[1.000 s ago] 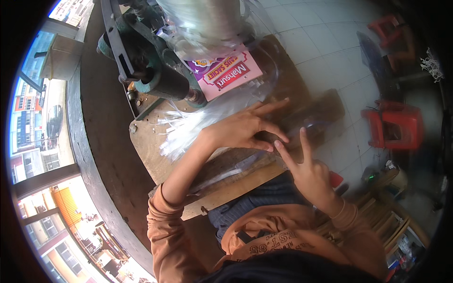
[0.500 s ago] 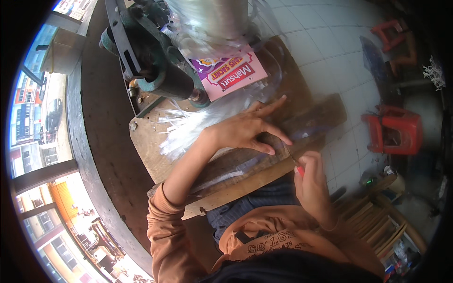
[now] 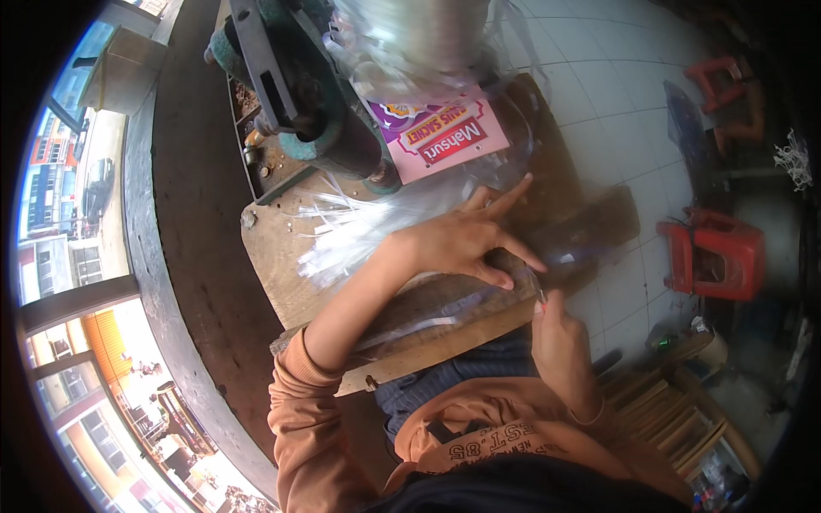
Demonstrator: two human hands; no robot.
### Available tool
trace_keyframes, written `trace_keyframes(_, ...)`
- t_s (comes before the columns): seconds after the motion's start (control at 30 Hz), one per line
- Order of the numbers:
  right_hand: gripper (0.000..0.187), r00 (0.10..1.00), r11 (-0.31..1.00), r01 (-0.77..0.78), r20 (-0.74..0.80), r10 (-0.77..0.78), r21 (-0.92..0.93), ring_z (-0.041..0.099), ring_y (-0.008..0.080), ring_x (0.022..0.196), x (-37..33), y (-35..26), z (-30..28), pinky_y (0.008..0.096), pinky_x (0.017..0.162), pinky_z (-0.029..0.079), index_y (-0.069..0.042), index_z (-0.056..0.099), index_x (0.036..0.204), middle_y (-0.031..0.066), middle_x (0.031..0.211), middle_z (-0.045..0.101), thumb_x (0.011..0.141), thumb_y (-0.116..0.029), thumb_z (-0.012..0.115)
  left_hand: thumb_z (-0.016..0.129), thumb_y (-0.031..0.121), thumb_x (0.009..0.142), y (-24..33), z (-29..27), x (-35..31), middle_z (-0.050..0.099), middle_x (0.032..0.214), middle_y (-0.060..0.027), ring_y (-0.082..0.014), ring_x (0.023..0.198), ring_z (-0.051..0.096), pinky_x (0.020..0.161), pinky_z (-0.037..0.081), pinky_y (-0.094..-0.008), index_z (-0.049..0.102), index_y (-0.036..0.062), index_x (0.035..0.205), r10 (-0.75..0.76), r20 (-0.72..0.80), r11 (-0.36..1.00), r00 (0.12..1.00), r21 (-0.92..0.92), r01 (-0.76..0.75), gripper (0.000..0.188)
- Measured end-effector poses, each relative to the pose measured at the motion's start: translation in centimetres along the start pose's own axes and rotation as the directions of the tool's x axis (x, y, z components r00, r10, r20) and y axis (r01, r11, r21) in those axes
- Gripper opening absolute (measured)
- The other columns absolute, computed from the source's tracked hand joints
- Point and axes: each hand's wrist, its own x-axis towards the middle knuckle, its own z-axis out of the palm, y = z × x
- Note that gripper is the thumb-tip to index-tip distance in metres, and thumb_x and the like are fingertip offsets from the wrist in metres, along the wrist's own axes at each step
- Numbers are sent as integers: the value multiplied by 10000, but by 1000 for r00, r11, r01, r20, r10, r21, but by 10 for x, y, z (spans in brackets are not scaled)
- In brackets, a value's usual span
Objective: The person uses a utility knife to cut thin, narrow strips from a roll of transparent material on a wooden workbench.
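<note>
My left hand [image 3: 457, 244] is spread over the wooden board [image 3: 410, 359], its thumb and forefinger apart on either side of a gap near the board's right end. Just beyond that gap, my right hand [image 3: 562, 346] grips a small knife [image 3: 539, 291] with a thin blade. Its red handle is mostly hidden by my fingers. Along the board lies a clear plastic strip [image 3: 428, 325]. A loose bundle of clear plastic strips [image 3: 342, 248] fans out under and beside my left wrist.
A green metal machine [image 3: 338, 141] stands at the far left of the work table [image 3: 269, 244]. Beside it are a pink and purple printed carton [image 3: 453, 141] and a large roll of clear plastic [image 3: 419, 43]. Red stools [image 3: 727, 256] stand on the tiled floor to the right.
The view has shifted slightly, so the scene sits a little further right. My right hand has turned, hiding the red handle and showing the blade. My left hand keeps its spread pose.
</note>
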Motion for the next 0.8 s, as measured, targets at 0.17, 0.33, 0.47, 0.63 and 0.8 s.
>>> trace_keyframes(0.17, 141, 999, 997, -47, -21, 46, -53, 564, 416, 555, 1, 1, 6, 465, 468, 415, 20, 402, 901, 225, 580, 535, 926, -112, 442, 701, 399, 751, 0, 0, 2, -7, 1506, -227, -433, 1144, 329, 1025, 310, -460, 625, 389, 1140, 11, -4, 1000, 1000, -6, -11, 397)
trace_keyframes(0.33, 132, 995, 984, -100, -16, 99, -147, 576, 402, 549, 1, -6, 8, 468, 467, 429, -1, 410, 915, 207, 553, 540, 922, -126, 452, 696, 397, 753, 5, -3, 2, -4, 1512, -205, -431, 1164, 323, 1016, 329, -459, 618, 404, 1140, -30, 30, 1000, 999, 4, 30, 395)
trace_keyframes(0.47, 118, 998, 965, -67, -1, 69, -255, 617, 356, 553, 4, -11, 2, 397, 460, 488, 21, 411, 895, 195, 595, 578, 888, -79, 474, 699, 393, 745, 8, -4, 3, -1, 1516, -186, -420, 1168, 325, 1011, 344, -459, 609, 407, 1150, -38, 42, 999, 998, 7, 37, 415)
trace_keyframes(0.63, 121, 997, 977, -63, 34, 71, -204, 637, 333, 563, 9, -10, 1, 364, 465, 512, 38, 408, 892, 183, 611, 598, 867, -49, 489, 700, 395, 742, 7, -6, 6, 2, 1517, -186, -424, 1178, 318, 1010, 346, -471, 588, 421, 1171, -30, 71, 1000, 997, -7, 31, 444)
trace_keyframes(0.8, 126, 999, 981, -35, 5, 37, -192, 637, 326, 561, 9, -9, 0, 367, 462, 508, 36, 409, 888, 180, 598, 598, 874, -54, 495, 708, 398, 729, 8, -5, 7, 24, 1511, -207, -437, 1170, 324, 1003, 351, -471, 578, 432, 1175, -28, 58, 999, 998, 42, 26, 465)
